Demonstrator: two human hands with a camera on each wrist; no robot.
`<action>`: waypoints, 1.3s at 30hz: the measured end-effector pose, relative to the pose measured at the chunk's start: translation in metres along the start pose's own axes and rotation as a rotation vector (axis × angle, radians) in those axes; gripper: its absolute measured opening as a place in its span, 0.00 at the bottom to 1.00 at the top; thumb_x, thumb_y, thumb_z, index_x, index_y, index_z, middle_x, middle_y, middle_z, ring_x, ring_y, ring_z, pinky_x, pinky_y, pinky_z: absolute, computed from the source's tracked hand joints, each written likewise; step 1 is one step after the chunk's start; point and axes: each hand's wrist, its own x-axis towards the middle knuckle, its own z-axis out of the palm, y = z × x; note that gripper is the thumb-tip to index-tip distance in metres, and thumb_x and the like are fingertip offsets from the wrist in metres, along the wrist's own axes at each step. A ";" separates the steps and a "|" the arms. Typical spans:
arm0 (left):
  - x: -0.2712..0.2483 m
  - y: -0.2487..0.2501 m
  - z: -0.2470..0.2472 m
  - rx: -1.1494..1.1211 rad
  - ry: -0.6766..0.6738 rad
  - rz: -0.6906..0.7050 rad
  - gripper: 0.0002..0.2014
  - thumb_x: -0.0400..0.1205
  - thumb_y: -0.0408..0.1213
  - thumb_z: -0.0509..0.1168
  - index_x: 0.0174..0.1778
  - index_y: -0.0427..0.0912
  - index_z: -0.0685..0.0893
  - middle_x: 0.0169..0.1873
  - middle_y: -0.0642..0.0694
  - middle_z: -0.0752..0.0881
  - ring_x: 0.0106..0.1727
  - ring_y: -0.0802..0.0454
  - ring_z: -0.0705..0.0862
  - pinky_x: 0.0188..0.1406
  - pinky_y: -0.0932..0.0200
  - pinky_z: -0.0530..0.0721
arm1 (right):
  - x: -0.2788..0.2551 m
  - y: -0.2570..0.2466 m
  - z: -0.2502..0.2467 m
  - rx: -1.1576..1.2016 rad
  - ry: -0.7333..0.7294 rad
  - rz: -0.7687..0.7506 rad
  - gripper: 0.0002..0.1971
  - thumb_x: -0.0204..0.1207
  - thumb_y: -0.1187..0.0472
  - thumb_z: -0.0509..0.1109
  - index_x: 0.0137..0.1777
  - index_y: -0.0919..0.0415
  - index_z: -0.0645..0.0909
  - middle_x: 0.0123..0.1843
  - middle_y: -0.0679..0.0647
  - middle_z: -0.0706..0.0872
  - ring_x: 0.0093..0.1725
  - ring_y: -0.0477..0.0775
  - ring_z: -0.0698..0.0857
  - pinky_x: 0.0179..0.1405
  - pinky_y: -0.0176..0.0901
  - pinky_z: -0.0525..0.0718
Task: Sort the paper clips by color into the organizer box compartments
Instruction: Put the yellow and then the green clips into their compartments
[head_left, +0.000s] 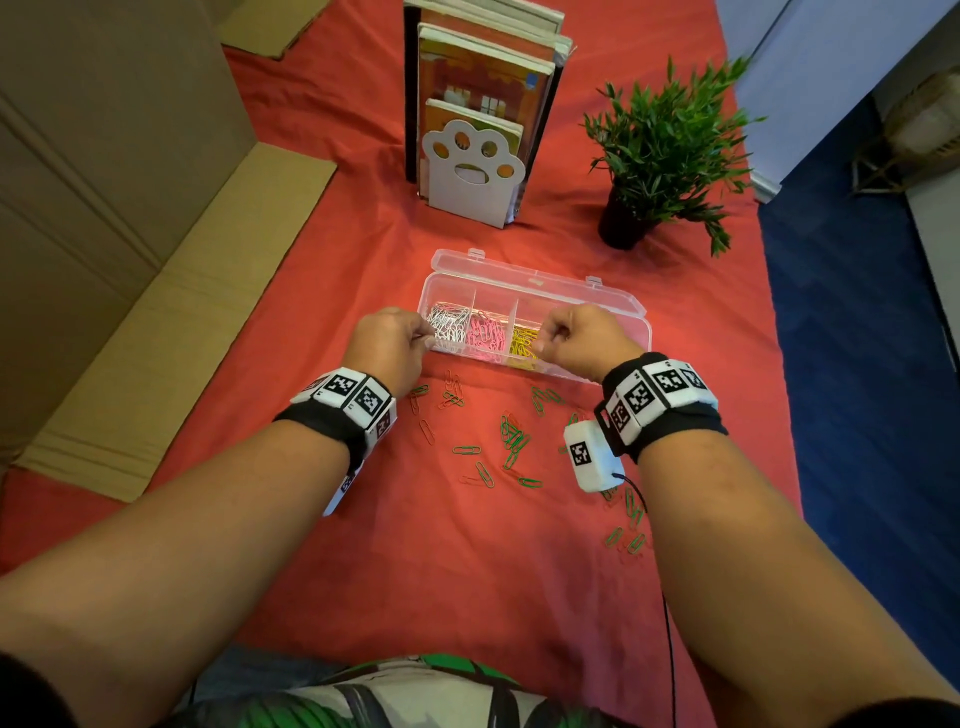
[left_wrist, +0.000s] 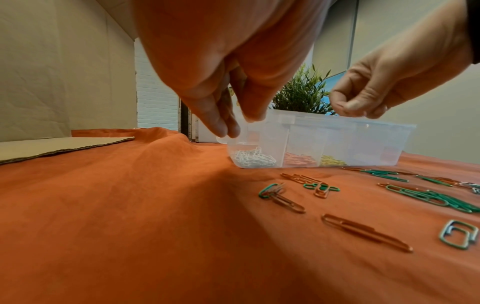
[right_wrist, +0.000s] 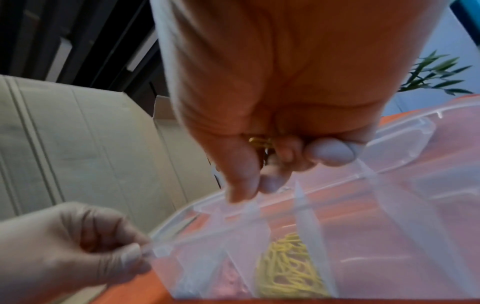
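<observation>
centrally, the clear organizer box (head_left: 631, 304) lies open on the red cloth (head_left: 322, 291). its compartments, left to right, hold white clips (head_left: 448, 322), pink clips (head_left: 487, 335) and yellow clips (head_left: 523, 340); the rightmost section is hidden by the hand. right hand (head_left: 579, 338) hovers over the yellow compartment, fingers curled on yellow clips (right_wrist: 259, 142) tucked in the palm. left hand (head_left: 389, 340) sits at the box's 9 o'clock end, thumb and fingers pinched at the rim; whether it holds a clip cannot be told. green clips (head_left: 514, 439) and red clips (head_left: 453, 383) lie scattered at 6 o'clock of the box. bookend with books (head_left: 470, 176) at 12 o'clock, potted plant (head_left: 660, 150) at 1 o'clock, cardboard (head_left: 171, 312) at 9 o'clock.
</observation>
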 end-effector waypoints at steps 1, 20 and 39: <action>-0.001 -0.001 0.000 -0.004 0.006 0.009 0.07 0.76 0.34 0.68 0.48 0.38 0.89 0.48 0.38 0.87 0.51 0.41 0.85 0.54 0.57 0.79 | 0.001 -0.002 0.000 0.055 0.046 0.005 0.04 0.74 0.63 0.71 0.38 0.61 0.83 0.26 0.46 0.74 0.35 0.51 0.76 0.35 0.38 0.72; 0.012 0.009 -0.005 0.042 -0.055 -0.062 0.07 0.76 0.37 0.69 0.47 0.41 0.89 0.46 0.39 0.90 0.50 0.44 0.86 0.49 0.62 0.76 | -0.024 -0.006 -0.005 1.783 -0.334 0.251 0.25 0.81 0.58 0.51 0.67 0.79 0.71 0.61 0.76 0.82 0.56 0.71 0.87 0.61 0.57 0.82; 0.009 0.003 -0.007 0.000 -0.099 -0.061 0.11 0.80 0.34 0.63 0.55 0.42 0.87 0.56 0.40 0.88 0.59 0.44 0.84 0.58 0.61 0.76 | -0.013 -0.027 0.010 1.130 0.123 0.232 0.11 0.82 0.73 0.55 0.43 0.62 0.76 0.37 0.59 0.84 0.25 0.46 0.88 0.22 0.35 0.86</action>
